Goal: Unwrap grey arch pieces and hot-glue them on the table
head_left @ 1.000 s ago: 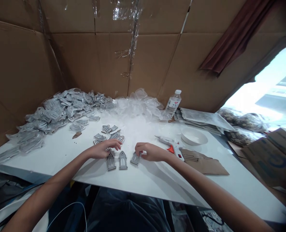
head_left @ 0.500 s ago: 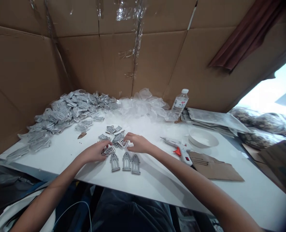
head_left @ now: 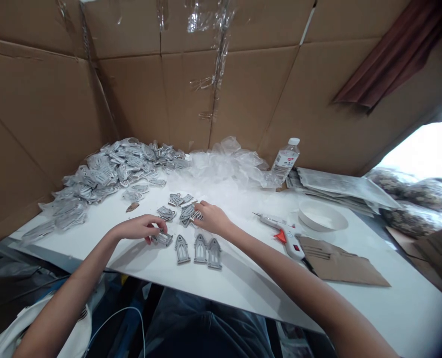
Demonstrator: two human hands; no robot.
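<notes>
My left hand pinches a grey arched window piece just above the white table. My right hand is closed on another window piece at the right side of a small loose cluster. Unwrapped window pieces lie behind, and one more window piece sits between my hands. In front, three arched window pieces stand in a row: a left one, a middle one and a right one, all lying flat with points away from me.
Bagged grey pieces are heaped at back left beside crumpled clear bags. To the right are a bottle, a glue gun, a white round dish, cardboard and stacked flat packs. Cardboard walls enclose the back.
My left hand has moved left, away from the cluster, with its piece, which now lies lower and flatter. My right hand stays at the cluster. The whole view has shifted slightly.
</notes>
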